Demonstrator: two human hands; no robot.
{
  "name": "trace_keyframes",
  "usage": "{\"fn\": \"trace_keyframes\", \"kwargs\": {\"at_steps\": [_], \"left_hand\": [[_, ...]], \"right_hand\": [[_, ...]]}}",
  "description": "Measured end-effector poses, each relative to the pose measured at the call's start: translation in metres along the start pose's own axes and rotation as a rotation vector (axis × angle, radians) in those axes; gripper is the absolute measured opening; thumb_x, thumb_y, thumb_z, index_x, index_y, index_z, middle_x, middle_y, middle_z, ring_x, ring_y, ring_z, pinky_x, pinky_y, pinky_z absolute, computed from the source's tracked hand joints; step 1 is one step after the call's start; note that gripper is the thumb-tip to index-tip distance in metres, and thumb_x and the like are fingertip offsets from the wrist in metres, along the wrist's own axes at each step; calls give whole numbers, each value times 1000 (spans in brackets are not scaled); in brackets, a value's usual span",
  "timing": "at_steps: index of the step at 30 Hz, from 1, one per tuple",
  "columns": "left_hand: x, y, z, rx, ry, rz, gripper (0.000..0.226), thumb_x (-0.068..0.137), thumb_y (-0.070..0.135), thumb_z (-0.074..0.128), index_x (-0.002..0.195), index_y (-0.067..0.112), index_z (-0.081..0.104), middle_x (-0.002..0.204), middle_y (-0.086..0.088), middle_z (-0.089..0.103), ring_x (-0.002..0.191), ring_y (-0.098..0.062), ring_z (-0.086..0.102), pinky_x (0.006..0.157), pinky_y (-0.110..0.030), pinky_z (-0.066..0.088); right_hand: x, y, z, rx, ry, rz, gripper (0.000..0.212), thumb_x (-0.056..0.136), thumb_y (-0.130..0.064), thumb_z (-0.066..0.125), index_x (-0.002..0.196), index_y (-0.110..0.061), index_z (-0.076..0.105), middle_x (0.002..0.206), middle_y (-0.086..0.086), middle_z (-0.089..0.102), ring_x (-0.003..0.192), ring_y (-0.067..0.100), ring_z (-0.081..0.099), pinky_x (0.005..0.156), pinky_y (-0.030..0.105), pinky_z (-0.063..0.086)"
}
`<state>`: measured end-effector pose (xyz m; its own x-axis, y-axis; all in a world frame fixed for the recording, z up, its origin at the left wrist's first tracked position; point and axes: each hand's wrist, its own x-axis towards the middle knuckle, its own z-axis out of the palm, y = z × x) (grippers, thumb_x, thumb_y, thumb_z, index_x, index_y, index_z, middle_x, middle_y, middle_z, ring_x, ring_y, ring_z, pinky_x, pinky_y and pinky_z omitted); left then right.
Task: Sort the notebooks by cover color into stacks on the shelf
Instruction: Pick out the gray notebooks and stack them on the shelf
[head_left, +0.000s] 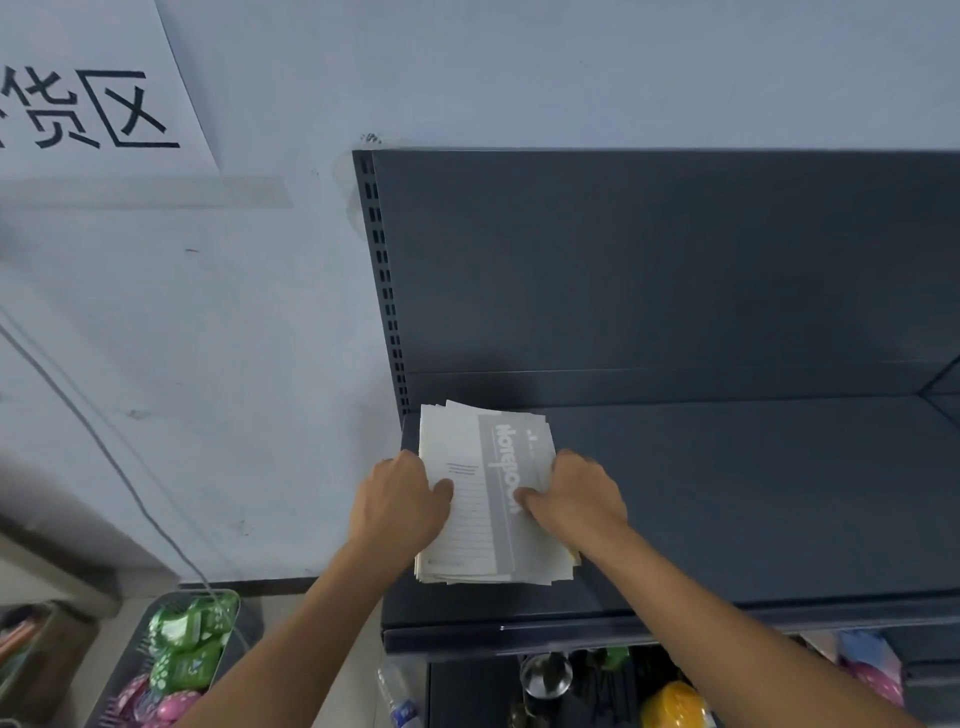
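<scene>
Head view: our left hand (400, 499) at nine o'clock and right hand (576, 493) at three, fingers (527, 496) clamped on the notebook stack (488, 519); next, we judge, comes separating colours.

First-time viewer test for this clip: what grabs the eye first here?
The pale stack of notebooks at the left end of the dark shelf stands out first, with the left hand and the right hand gripping its two sides. Next comes the white sign with large black characters on the wall at upper left. Last come the green and pink packets at lower left.
</scene>
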<state>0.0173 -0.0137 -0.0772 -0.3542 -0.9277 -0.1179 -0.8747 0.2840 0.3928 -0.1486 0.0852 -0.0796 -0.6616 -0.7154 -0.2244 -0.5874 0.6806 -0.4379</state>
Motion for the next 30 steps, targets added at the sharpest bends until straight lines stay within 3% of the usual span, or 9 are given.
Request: {"fn": "trace_keyframes", "kwargs": {"at_steps": [5,9,12,17,25,30], "left_hand": [[2,-3,-6,-112,-47,-86,28,90,34,59,82,7,54,81,-3,63,70,-18,60,58,-30,48],[3,-5,-10,-98,-29,-108,30,87,32,60,87,2,58,81,-6,65,72,-22,62,55,-29,45],[5,-7,-12,-111,-4,-113,31,87,35,60,86,4,58,82,-6,65,75,-23,63,55,-29,45],[5,-8,-14,-131,4,-119,31,86,41,68,89,13,56,82,2,63,71,-14,60,48,-26,40],[0,-5,-19,-160,73,-117,34,86,35,66,97,12,45,81,0,57,68,-15,56,47,-27,40],[-6,-2,-25,40,190,-1,21,90,26,62,90,13,45,73,1,51,62,-17,51,46,-28,39]], "right_hand": [[-12,-4,12,-135,59,-162,42,96,-53,54,108,-13,59,124,7,45,116,25,49,79,37,51],[-19,-5,25,-224,130,-234,50,101,-53,41,118,-9,60,130,8,42,122,24,41,84,34,51],[-21,-5,30,-214,153,-268,57,101,-54,40,131,-7,54,133,7,42,124,25,39,96,35,49],[-26,-9,35,-116,144,-320,54,99,-49,46,133,-8,54,135,3,49,125,23,43,98,34,46],[-33,-16,40,-45,170,-396,25,95,-41,53,100,-17,60,107,-3,60,104,16,53,86,27,47],[-35,-18,37,-30,171,-418,18,94,-33,54,84,-19,51,88,-4,57,79,14,51,63,24,38]]}}
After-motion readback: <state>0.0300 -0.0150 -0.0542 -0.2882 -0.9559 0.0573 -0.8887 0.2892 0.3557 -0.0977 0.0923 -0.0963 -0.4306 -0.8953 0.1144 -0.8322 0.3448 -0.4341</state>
